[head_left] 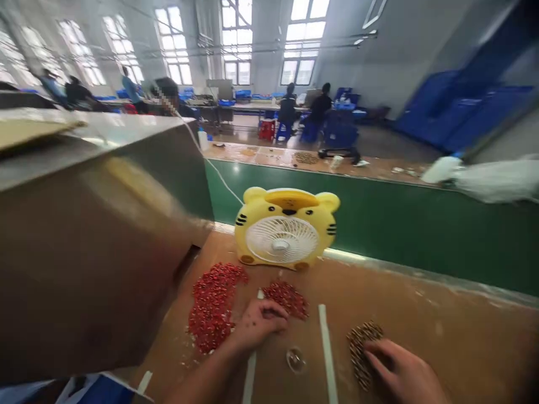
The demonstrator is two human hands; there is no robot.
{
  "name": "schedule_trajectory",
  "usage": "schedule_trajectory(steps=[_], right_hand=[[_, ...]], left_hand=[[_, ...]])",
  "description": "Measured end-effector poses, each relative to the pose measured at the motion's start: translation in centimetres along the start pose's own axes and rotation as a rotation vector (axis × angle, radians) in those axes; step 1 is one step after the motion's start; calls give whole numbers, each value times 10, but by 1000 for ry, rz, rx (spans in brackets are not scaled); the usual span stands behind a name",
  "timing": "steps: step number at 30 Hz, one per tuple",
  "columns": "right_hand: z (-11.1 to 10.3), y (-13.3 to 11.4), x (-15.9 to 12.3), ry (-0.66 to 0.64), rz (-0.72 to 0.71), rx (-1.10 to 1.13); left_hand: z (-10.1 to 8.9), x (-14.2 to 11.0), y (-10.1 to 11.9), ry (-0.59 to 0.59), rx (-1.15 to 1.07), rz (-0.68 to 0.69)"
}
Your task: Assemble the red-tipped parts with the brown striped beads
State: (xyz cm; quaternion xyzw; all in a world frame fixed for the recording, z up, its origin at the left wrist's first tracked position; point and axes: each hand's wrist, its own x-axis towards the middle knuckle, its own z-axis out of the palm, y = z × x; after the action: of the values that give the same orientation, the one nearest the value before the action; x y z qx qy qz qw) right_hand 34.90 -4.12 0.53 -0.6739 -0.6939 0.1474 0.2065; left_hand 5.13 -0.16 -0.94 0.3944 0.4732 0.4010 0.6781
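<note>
My left hand [261, 324] hovers by a small heap of tiny red parts [286, 298], its fingers curled toward the thumb; whatever lies inside them is hidden. A larger spread of the same red parts [213, 306] lies left of it. At the edge of a pile of small brass-brown parts [361, 353], my right hand [402, 367] has thumb and forefinger drawn close together, and what is between the tips is too small to tell. Between the two hands stands a small clear round dish [296, 360] with something dim inside.
Two pale strips [327, 353] run along the brown tabletop [455, 331]. A yellow animal-faced fan [287, 229] stands behind the red heaps, its white cord leading up left. A metal cabinet [105, 247] blocks the left; a green partition [400, 224] closes the back. People sit beyond.
</note>
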Motion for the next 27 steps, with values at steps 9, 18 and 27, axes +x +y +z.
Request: schedule_trajectory(steps=[9,18,27], right_hand=[[-10,-15,1,-208,17,-89],[-2,-31,14,-322,-28,-360],[-2,-39,17,-336,-126,-406]], left_hand=[[-11,14,0,-156,-8,-29],[-11,16,0,-162,-35,-38],[-11,14,0,-180,-54,-32]])
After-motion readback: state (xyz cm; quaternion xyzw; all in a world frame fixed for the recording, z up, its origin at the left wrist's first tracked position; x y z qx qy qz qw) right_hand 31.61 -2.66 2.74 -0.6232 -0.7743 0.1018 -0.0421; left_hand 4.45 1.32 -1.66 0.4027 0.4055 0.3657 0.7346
